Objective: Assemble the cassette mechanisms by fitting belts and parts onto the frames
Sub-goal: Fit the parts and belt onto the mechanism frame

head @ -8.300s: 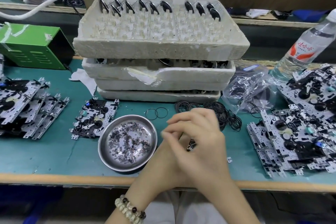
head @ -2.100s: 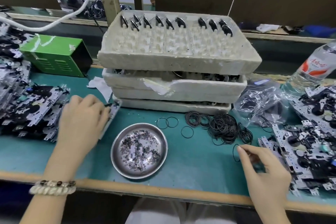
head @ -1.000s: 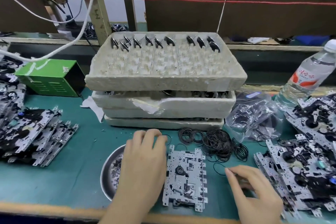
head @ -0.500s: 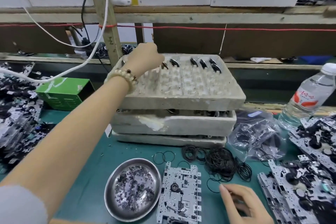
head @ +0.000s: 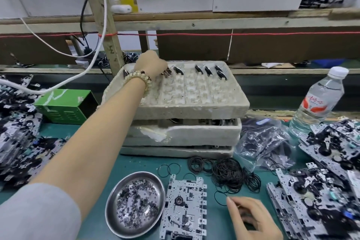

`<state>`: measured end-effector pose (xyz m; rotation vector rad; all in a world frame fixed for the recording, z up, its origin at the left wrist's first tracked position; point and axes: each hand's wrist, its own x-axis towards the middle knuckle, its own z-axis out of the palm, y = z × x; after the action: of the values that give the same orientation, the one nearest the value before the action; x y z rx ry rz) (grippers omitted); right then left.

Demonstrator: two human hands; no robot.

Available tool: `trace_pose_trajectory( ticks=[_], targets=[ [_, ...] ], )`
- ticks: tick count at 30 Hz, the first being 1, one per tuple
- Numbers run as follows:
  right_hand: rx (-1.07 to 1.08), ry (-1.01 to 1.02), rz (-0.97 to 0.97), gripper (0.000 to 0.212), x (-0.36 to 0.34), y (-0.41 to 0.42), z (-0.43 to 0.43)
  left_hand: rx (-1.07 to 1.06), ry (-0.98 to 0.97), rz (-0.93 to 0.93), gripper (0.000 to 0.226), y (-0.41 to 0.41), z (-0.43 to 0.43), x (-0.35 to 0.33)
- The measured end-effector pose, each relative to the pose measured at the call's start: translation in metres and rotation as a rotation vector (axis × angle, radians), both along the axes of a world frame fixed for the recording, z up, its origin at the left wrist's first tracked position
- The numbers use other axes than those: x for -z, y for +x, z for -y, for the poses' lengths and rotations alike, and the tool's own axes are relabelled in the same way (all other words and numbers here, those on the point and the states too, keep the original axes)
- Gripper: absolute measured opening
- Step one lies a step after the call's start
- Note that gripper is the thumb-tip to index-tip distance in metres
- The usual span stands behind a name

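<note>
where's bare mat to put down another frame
Bare mat lies between the left frame pile and the steel dish, partly under the left arm, plus a strip before the foam trays. Crowded right: belt pile, bag, frame stacks.

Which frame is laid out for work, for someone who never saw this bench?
Find the stack of white foam trays mid-bench. Just in front, right of the round steel dish, one metal frame lies flat. Unlike the heaped frames at right, it lies alone.
</note>
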<state>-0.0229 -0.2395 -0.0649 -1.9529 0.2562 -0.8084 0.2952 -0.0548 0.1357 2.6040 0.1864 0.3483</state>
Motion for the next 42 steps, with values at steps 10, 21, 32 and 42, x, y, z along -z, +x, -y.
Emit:
trace_pose_trajectory(
  ticks=[10, 21, 32, 42],
  targets=[
    [-0.017, 0.446, -0.075, 0.035, -0.01, 0.002, 0.003, 0.294, -0.507, 0.198, 0.018, -0.192, -0.033, 0.0],
    [-0.458, 0.838, -0.047, 0.043, -0.101, 0.012, -0.028, 0.303, -1.061, -0.304, 0.032, -0.285, -0.012, 0.09],
    [-0.222, 0.458, 0.071, 0.008, -0.102, 0.008, -0.033, 0.407, -1.212, -0.297, 0.031, -0.291, -0.009, 0.097],
    [-0.831, 0.97, -0.416, 0.045, -0.1, 0.018, -0.001, 0.602, -0.958, 0.107, 0.02, -0.288, -0.011, 0.125]
  ],
)
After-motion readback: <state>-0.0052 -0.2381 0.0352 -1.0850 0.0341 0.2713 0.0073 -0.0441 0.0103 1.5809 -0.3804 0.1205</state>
